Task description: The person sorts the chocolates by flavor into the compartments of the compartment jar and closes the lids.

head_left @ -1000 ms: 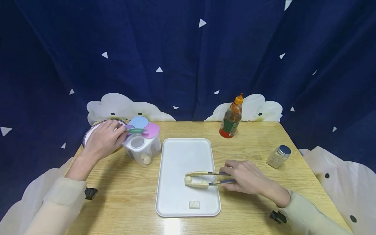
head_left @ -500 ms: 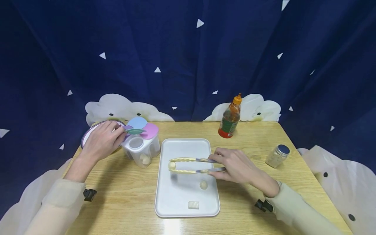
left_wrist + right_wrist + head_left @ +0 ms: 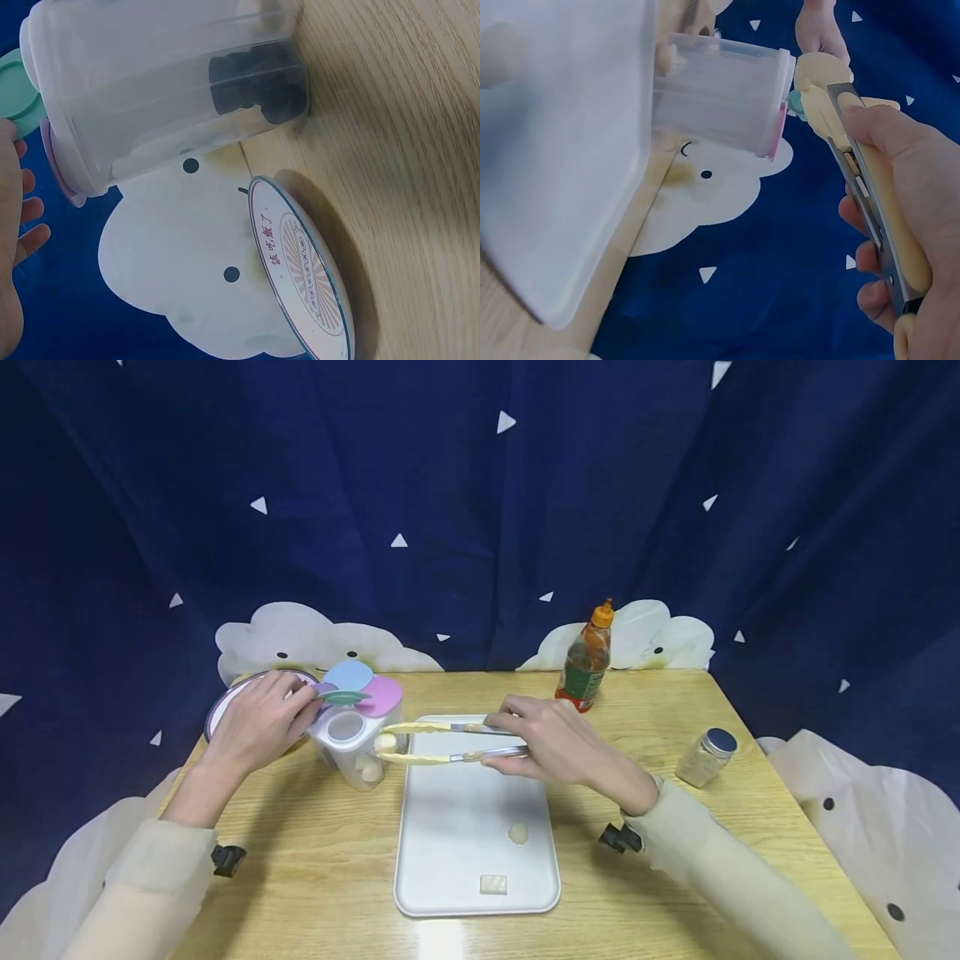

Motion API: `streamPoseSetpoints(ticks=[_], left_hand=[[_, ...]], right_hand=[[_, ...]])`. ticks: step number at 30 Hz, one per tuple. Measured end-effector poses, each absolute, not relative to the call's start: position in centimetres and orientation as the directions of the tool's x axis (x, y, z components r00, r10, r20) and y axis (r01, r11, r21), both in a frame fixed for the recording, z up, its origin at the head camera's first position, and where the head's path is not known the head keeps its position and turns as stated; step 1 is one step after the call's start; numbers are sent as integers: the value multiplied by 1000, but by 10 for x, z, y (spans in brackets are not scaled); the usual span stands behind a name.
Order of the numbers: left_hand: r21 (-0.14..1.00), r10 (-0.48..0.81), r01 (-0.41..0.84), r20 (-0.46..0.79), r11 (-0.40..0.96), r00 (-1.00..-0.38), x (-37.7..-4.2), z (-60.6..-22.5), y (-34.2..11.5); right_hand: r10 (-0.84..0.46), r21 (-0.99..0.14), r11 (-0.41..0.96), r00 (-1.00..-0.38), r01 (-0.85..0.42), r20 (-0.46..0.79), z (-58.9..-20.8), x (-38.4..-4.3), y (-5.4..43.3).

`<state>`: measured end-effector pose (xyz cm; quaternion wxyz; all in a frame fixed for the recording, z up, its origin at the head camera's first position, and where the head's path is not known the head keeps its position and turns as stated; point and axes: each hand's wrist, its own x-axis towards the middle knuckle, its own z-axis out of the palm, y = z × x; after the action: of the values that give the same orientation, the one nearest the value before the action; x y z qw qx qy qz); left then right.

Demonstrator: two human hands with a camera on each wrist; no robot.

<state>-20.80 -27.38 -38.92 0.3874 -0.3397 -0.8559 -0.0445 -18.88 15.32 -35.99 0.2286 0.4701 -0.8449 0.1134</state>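
My left hand (image 3: 258, 722) pinches the green flip lid (image 3: 343, 697) of a clear divided storage container (image 3: 150, 97), holding it up beside a round opening in the white top. Blue and pink lids (image 3: 381, 696) on it are down. My right hand (image 3: 551, 739) grips metal tongs (image 3: 416, 760) with cream tips. Between the tips is a pale ball (image 3: 386, 742), just right of the opening. Pale pieces (image 3: 367, 771) and dark lumps (image 3: 259, 82) show through the container's walls. On the white tray (image 3: 472, 810) lie another pale ball (image 3: 518, 833) and a ridged white rectangular piece (image 3: 493, 884).
A patterned plate (image 3: 300, 262) with a coloured rim lies behind my left hand. At the back right stands a red sauce bottle (image 3: 585, 668) with an orange cap. A blue-lidded jar (image 3: 707, 760) is near the table's right side.
The tongs have picked a pale ball up from the tray, and my right hand has carried it up and left to the container. My left hand stays on the lid.
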Motion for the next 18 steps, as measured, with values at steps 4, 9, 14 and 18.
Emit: streamPoseSetpoints(ticks=[4, 9, 14, 18], left_hand=[[-190, 546, 620, 703, 762, -456, -208, -389, -273], [-192, 547, 618, 702, 762, -456, -208, -389, -273], [-196, 547, 616, 704, 763, -454, -208, -389, -274], [-196, 546, 616, 706, 763, -452, -209, -389, -274]], right_hand=[[-734, 12, 532, -454, -847, 506, -357, -196, 138], [-721, -18, 561, -499, -828, 481, -356, -204, 122], [-718, -37, 583, -536, -812, 444, -357, -212, 110], [-723, -38, 582, -538, -812, 434, -358, -217, 102]])
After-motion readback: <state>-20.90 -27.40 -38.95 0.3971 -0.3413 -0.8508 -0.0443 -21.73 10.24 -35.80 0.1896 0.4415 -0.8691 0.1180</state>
